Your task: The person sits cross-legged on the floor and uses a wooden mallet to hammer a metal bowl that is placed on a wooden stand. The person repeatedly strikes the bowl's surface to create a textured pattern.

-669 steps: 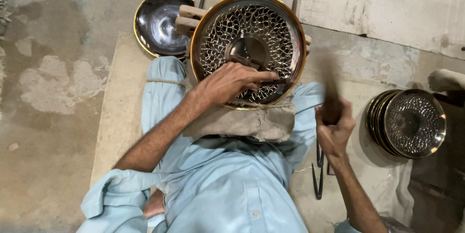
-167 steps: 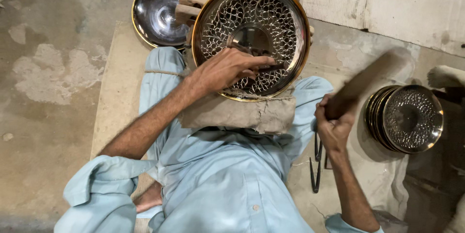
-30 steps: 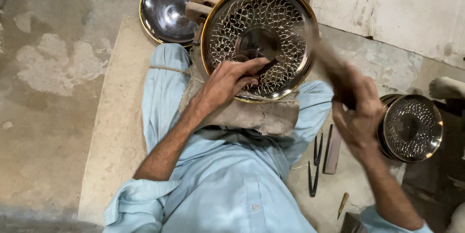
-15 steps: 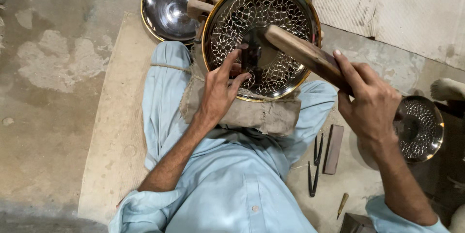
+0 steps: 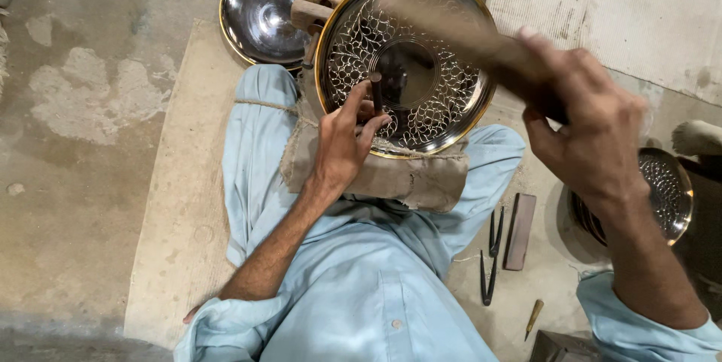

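**Pierced metal plate: thin rigid openwork, steadied on the lap**

Pierced metal plate [image 5: 410, 69], round, gold rim, lacy cut-out band around a plain centre disc. It rests tilted on a sackcloth pad [image 5: 391, 174] over the person's lap, top edge leaning away from the body.

Left hand [image 5: 347, 136] sits at the plate's lower left, heel on the pad, fingers curled round a short dark punch [image 5: 375, 91] held upright with its tip on the fretwork left of the plate's centre. Right hand [image 5: 590, 129] is to the right of the plate and above it, fist wrapped tight on a wooden mallet [image 5: 459, 27]; the mallet is motion-blurred across the plate's upper right.

Handling judgement: sheet metal, stiff overall but the openwork webs look thin and easy to bend or tear; polished surface probably slippery and mark-prone. Best grip looks like the solid rim or plain centre, not the lattice. Likely light enough for one hand.

Up-left of the plate: a plain polished bowl [image 5: 259, 12] with wooden handles [image 5: 320, 3] lying over its edge. Right of the plate: a stack of similar pierced dishes [image 5: 665, 193]. Below-right of the plate, on the floor: metal tongs [image 5: 491, 257], a flat dark bar [image 5: 519, 230], a small chisel [image 5: 533, 318].
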